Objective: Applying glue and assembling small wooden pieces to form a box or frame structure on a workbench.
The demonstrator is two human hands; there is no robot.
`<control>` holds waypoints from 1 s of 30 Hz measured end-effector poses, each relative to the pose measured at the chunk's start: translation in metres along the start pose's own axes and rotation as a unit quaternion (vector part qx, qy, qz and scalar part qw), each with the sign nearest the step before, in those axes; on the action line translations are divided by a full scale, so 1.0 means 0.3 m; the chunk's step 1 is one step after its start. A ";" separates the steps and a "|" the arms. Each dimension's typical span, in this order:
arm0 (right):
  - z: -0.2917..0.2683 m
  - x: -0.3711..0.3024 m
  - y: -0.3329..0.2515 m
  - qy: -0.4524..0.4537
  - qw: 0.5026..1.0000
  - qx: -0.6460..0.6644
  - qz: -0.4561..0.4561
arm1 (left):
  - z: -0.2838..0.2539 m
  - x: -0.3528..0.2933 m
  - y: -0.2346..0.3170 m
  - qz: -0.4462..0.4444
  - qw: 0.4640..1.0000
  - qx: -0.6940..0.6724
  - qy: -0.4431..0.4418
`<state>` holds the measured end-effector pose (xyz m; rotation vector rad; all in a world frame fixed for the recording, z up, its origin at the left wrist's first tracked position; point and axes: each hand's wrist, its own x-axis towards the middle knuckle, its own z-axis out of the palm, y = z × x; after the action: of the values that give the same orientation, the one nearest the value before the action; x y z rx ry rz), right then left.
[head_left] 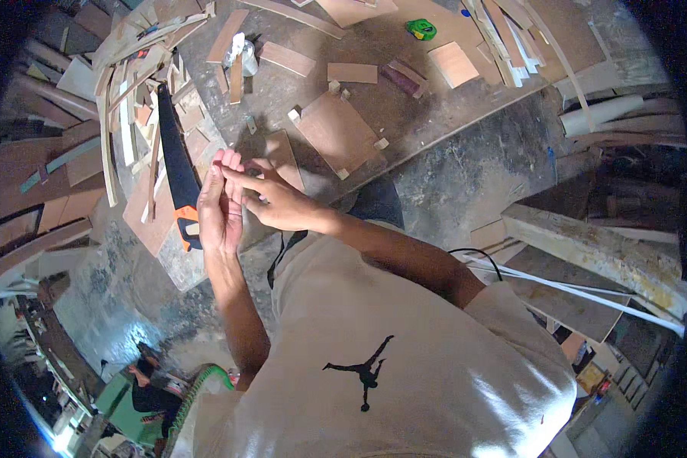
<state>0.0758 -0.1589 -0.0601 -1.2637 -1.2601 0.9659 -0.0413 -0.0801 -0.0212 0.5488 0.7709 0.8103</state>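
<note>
My left grip (222,210) lies palm-up, fingers extended; my right grip (281,202) meets it at the fingers, and whether it pinches anything I cannot tell. The black-bladed handsaw (175,156) rests leftward on the desk (366,49), a square panel (336,131) beyond.

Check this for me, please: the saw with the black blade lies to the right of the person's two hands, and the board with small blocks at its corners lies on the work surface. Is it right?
Not quite: the saw lies to the left of the left hand and right hand, as the head view shows. The board with small blocks at its corners does lie on the work surface.
</note>
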 end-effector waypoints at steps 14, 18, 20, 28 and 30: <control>-0.394 -0.151 -0.072 -0.027 0.964 -0.204 -0.165 | 0.321 -0.088 -0.268 0.109 0.983 -0.085 0.120; -0.534 -0.197 -0.063 -0.100 0.982 -0.132 -0.090 | 0.449 -0.111 -0.357 0.130 0.989 -0.057 0.034; -0.588 -0.211 -0.043 -0.050 0.995 0.013 -0.079 | 0.592 -0.126 -0.422 0.126 0.977 -0.004 0.171; -0.741 -0.268 -0.027 -0.099 0.971 -0.161 -0.148 | 0.565 -0.219 -0.538 0.114 0.970 -0.012 0.212; -0.749 -0.257 -0.037 -0.107 0.967 -0.163 -0.163 | 0.556 -0.226 -0.540 0.122 0.970 0.013 0.211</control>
<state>0.2866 -0.2656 -0.0331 -1.1660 -1.7903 0.6870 0.1282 -0.2524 -0.0055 0.5057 1.1199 1.1694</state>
